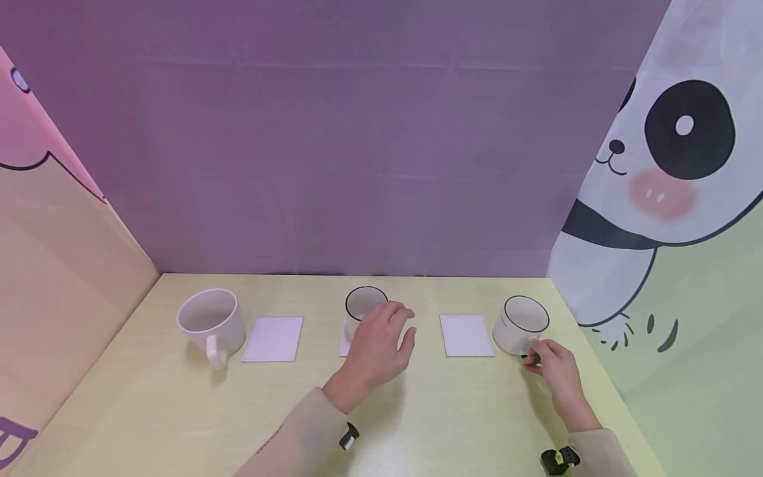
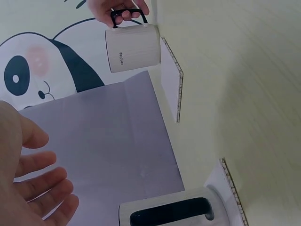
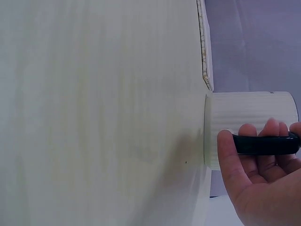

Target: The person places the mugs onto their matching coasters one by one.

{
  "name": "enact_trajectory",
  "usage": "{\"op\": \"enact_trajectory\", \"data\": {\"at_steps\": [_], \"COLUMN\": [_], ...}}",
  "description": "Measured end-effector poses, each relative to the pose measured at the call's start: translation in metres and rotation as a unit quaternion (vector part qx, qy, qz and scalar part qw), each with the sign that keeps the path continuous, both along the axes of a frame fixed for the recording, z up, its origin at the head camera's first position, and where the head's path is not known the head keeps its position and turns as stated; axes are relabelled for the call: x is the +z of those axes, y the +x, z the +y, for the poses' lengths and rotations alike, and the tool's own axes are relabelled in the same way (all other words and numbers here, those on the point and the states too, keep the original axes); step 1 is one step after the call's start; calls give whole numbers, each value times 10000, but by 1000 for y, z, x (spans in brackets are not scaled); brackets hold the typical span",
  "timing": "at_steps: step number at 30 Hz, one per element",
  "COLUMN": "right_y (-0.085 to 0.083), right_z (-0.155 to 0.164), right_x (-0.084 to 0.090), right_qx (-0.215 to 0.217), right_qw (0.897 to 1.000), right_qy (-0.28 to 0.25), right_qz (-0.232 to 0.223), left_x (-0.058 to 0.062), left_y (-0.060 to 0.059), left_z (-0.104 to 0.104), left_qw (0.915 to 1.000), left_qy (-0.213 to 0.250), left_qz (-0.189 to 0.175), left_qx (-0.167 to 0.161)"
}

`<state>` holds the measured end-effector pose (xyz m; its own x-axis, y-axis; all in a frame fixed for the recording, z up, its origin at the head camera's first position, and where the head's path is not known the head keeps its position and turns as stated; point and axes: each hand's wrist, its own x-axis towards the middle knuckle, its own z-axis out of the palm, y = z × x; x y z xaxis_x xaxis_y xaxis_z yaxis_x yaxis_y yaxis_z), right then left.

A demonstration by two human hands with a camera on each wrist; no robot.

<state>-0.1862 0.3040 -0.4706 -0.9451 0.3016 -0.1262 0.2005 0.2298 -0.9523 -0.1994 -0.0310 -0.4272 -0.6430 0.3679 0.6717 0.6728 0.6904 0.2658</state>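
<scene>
Head view: the black handle (image 3: 265, 145) of the right-hand mug (image 1: 511, 336) is gripped by the right hand's (image 1: 557, 374) curled fingers, just beside a coaster (image 1: 467, 336). Left hand (image 1: 378, 344) loosely spread, nothing held, near the middle mug (image 1: 361, 305). Any lift should be kept level, coaster edge cleared.

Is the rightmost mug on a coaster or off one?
Off: in the head view, the rightmost mug sits to the right of the nearest white square coaster, on the tabletop itself.

Diffuse light, soft shadows (image 3: 171, 181) on the table (image 1: 459, 417), wrist views perhaps hazy
</scene>
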Motion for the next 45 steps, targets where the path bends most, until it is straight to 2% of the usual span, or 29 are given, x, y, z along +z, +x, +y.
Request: {"op": "enact_trajectory", "data": {"at_steps": [10, 19, 28, 31, 38, 45], "right_y": [0, -1, -2, -2, -3, -2], "right_z": [0, -1, 0, 0, 1, 0], "right_x": [-1, 0, -1, -2, -2, -1], "right_qx": [-46, -37, -30, -29, -39, -41], "right_qw": [10000, 10000, 10000, 10000, 10000, 10000], "right_qy": [-32, -39, 13, -13, -24, 13], "right_qz": [47, 23, 46, 44, 43, 40], "left_x": [0, -2, 0, -2, -10, -23], "left_y": [-2, -6, -16, -20, -27, -33], "left_z": [8, 18, 29, 33, 39, 45], "left_qw": [9994, 9972, 9891, 9875, 9883, 9833], "left_qy": [-31, -318, -462, -482, -425, -477], "left_qz": [-322, -625, -1356, -1456, -1429, -1724], "left_qx": [-86, -257, -336, -357, -337, -334]}}
